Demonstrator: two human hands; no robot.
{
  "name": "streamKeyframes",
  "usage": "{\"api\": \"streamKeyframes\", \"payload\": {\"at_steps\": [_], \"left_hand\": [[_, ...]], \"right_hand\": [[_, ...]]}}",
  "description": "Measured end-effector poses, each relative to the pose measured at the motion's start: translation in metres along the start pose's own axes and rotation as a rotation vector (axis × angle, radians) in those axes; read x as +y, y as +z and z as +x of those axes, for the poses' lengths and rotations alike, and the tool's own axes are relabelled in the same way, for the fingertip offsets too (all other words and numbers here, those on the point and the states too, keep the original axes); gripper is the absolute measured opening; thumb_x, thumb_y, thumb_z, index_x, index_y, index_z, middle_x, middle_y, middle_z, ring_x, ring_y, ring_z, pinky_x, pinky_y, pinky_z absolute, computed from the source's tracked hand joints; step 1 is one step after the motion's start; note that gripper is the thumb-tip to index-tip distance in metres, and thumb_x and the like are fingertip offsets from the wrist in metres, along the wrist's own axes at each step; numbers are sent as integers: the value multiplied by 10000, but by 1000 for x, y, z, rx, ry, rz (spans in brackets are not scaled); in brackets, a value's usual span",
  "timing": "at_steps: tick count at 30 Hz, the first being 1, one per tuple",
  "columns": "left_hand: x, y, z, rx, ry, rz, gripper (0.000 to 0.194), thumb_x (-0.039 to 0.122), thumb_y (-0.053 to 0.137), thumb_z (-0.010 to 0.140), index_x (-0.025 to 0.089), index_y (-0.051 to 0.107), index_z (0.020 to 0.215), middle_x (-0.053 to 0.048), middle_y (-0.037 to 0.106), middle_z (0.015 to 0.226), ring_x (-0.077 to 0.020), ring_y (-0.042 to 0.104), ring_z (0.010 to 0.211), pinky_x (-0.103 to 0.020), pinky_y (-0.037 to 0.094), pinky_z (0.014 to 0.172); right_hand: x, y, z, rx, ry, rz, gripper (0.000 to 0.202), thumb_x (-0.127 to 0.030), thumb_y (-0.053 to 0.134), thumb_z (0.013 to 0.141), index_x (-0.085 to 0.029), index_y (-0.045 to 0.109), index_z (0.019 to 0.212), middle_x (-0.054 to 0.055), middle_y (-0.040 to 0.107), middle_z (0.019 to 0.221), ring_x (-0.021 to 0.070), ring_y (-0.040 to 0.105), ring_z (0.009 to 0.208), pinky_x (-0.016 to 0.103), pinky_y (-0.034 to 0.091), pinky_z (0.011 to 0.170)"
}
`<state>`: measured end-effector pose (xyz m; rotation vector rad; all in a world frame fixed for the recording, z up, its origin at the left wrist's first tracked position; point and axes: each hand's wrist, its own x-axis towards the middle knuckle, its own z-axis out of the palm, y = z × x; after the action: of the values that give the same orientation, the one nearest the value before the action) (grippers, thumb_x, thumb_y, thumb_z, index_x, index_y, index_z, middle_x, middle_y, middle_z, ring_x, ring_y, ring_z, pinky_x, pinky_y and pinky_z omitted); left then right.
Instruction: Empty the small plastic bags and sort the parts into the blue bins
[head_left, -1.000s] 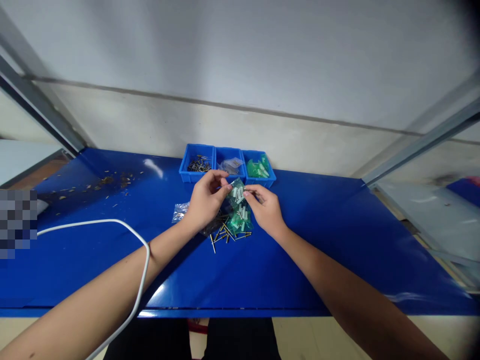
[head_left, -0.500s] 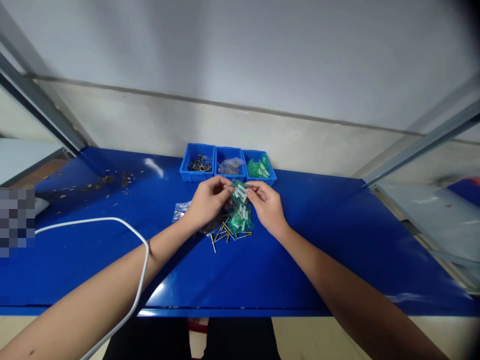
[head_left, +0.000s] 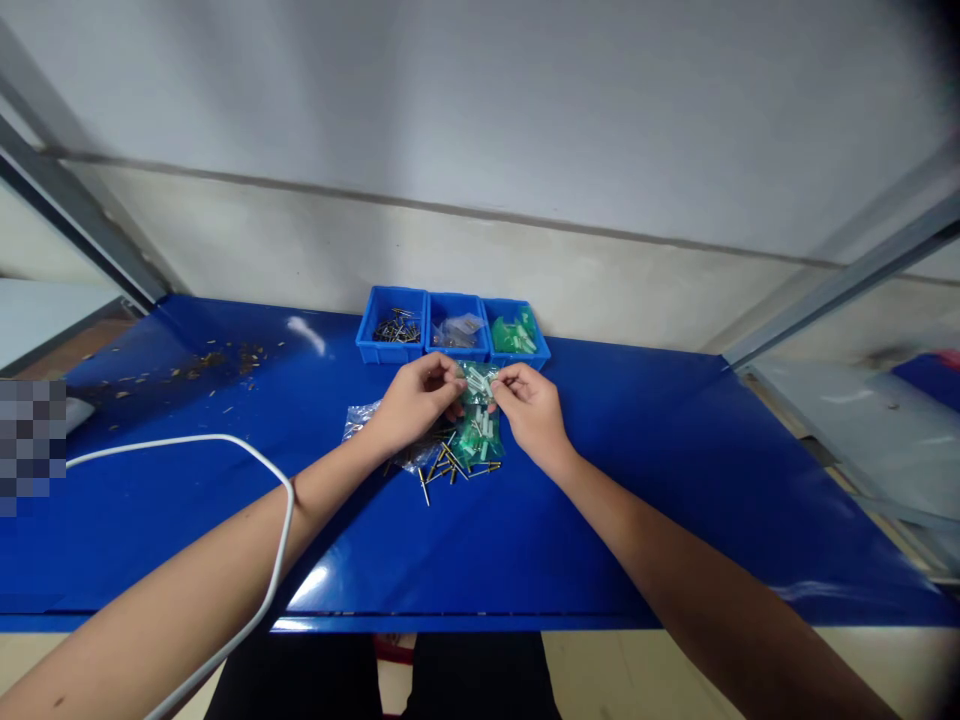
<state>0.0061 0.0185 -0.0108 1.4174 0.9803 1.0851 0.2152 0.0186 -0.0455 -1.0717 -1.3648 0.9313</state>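
Observation:
Between my two hands is a small green plastic bag (head_left: 478, 381) with white, tube-like pieces inside. My left hand (head_left: 420, 398) pinches its left edge, and my right hand (head_left: 529, 405) pinches the right edge. Just below it, on the table, lies another green bag (head_left: 480, 435) with similar white pieces. Loose rivets (head_left: 442, 467), brass-coloured with thin silver pins, are scattered in front of my hands. A clear plastic bag (head_left: 360, 416) lies partly hidden under my left hand and wrist.
Three joined blue bins stand at the back: one with rivets (head_left: 397, 330), one with clear bags (head_left: 457, 331), one with green bags (head_left: 516, 332). Brown debris (head_left: 217, 360) litters the blue table (head_left: 600, 560) at left. A white cable (head_left: 287, 520) crosses my left forearm.
The green bag between my hands has been spread flatter and wider, so its white pieces show more clearly. Both hands stay in nearly the same place.

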Motion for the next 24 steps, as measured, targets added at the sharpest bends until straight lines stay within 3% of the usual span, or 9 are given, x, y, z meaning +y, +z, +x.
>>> {"api": "streamKeyframes", "payload": {"at_steps": [13,20,24], "left_hand": [[-2,-2,0,19,-3,51,207,292,850,924,239,658,870,-5,696,729,-182,692,633,-357,598,666],[0,-7,2,49,3,148,173,347,864,916,252,723,887,45,597,570,-145,518,496,-297,403,528],[5,-8,1,39,-22,133,161,381,808,949,254,725,897,11,735,645,-142,509,435,-295,364,469]], "right_hand": [[-1,-1,-2,-8,2,-7,198,-430,826,913,-288,701,854,-52,650,627,203,650,558,333,514,577],[-8,0,-3,-30,49,40,248,-484,863,911,-276,736,862,-61,624,546,178,605,477,307,506,501],[-12,1,-2,-41,123,135,321,-543,891,903,-259,740,900,-39,699,608,183,691,477,271,505,433]]}}
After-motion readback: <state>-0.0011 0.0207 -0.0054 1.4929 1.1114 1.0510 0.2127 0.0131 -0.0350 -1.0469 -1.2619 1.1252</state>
